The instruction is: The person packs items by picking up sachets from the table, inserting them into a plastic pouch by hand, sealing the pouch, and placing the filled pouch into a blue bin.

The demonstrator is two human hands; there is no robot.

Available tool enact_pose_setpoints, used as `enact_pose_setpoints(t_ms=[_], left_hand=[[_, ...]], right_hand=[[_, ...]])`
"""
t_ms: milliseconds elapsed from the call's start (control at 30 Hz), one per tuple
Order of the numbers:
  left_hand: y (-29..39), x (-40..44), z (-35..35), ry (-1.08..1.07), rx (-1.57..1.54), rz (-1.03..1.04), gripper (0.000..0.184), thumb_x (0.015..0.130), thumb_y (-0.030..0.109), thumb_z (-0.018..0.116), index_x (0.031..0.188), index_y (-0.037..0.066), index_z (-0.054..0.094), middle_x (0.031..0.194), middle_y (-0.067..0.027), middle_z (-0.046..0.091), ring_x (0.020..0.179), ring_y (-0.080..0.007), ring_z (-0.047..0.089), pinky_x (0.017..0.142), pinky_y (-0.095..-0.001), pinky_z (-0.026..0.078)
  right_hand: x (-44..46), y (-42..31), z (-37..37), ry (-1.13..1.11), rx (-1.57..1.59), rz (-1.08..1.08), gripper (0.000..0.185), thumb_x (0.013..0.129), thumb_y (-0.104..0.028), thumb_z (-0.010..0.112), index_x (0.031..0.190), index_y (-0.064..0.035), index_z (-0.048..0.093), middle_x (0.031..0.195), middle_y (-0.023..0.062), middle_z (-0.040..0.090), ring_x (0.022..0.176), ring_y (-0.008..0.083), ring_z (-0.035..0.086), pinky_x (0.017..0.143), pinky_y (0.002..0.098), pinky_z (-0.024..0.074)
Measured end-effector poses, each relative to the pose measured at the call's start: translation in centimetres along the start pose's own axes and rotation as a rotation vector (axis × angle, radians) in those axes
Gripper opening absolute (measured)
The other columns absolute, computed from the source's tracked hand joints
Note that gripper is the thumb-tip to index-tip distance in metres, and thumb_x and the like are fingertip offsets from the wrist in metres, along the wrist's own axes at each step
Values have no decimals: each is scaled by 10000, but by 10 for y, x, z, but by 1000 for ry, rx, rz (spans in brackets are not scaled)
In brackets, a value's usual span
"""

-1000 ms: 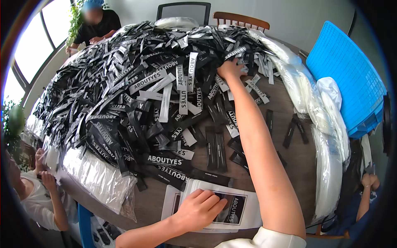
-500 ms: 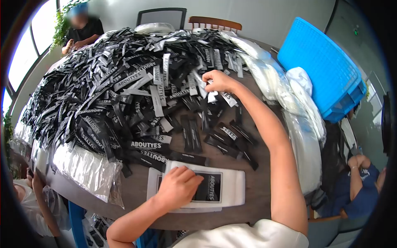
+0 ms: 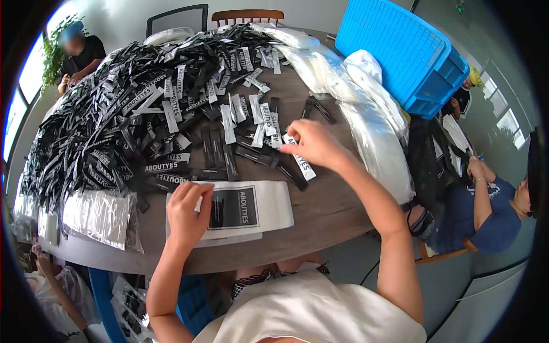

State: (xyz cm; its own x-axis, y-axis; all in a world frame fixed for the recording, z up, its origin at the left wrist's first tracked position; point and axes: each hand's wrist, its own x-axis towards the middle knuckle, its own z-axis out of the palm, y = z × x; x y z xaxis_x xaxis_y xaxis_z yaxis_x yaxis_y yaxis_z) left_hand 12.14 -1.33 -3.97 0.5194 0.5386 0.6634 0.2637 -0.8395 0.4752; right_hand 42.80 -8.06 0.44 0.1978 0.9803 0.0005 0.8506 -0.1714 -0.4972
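Reads ABOUTYES in pale capitals down the black panel of a pouch, with part of the same name legible along a white sachet under the right hand. Same brand again on many strips of the pile, some pale on black, some pale all over; finer print on the black sachets too small to read. At the right hand, thumb and fingertips drawn close together at the sachet's far end, near end slanting out past the knuckles toward the pouch's far right corner, apart from it; cannot tell a firm pinch from a light touch. At the left hand, fingers bent over the pouch's left end, contact partly hidden; cannot tell whether pinching or just pressing. Under both hands, a dark table with wood grain. Flat, whitish and rectangular, the pouch, with another edge showing beneath. Narrow, slick and flat, the sachets. To the left, crinkled clear packs; to the right, long glossy white bundles and a ribbed blue plastic crate.
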Motion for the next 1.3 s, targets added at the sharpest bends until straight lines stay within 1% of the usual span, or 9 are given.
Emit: enact_pose_setpoints(t_ms=[100,167,267,367,400,533,667,1167,1300], left_hand=[[28,1,11,9,-45,-145,96,779,-10,655,871,17,649,763,-90,598,651,-235,618,578,-335,473],[52,3,18,-105,-40,-217,152,801,53,669,944,5,651,819,-99,586,588,-181,567,546,-284,465],[61,-1,45,-200,30,-181,335,790,173,718,1051,-8,613,907,-150,568,674,-279,604,604,-371,492],[73,5,60,-343,111,-177,449,799,253,714,1111,-37,571,978,-177,557,744,-333,619,644,-408,500],[74,6,66,-405,144,-173,601,796,377,700,1177,-52,521,1030,-218,528,771,-369,635,650,-407,523],[85,11,84,-586,342,-187,815,735,553,687,1207,-76,477,1052,-276,494,737,-392,657,597,-377,558],[96,24,88,-683,412,-269,834,703,551,712,1141,-116,469,1049,-272,494,675,-358,664,533,-348,553],[106,34,80,-699,361,-222,407,713,280,652,852,-89,550,798,-257,592,650,-312,661,554,-334,556],[82,31,56,-509,-49,-377,400,770,186,647,998,-129,553,755,-229,649,653,-332,667,561,-362,528]], right_hand=[[-28,0,42,321,-387,-110,710,730,-397,765,1158,82,462,1021,253,581,1032,338,578,861,425,473],[-31,4,52,255,-352,-89,567,762,-273,713,1114,81,444,962,278,586,983,373,588,834,434,480],[-21,14,49,139,-233,-28,264,765,-37,569,994,68,488,953,276,593,926,413,586,792,456,482],[-31,28,49,268,-144,-97,212,760,9,525,967,47,500,949,257,598,874,428,582,768,474,472],[-30,27,49,530,-60,-328,114,778,-11,564,875,9,508,794,171,606,722,333,616,661,427,478],[-47,30,28,420,591,-202,224,816,-105,675,702,-67,486,594,-14,469,572,60,465,536,231,376],[-49,28,39,477,1171,-181,284,887,-172,636,669,-91,472,531,-26,471,459,30,404,419,213,304],[-63,7,54,316,638,-250,487,920,-298,595,583,-13,391,508,11,252,527,82,241,451,306,215],[-70,9,48,267,720,-158,482,916,-275,602,569,-25,379,504,10,256,510,84,237,448,306,208]])
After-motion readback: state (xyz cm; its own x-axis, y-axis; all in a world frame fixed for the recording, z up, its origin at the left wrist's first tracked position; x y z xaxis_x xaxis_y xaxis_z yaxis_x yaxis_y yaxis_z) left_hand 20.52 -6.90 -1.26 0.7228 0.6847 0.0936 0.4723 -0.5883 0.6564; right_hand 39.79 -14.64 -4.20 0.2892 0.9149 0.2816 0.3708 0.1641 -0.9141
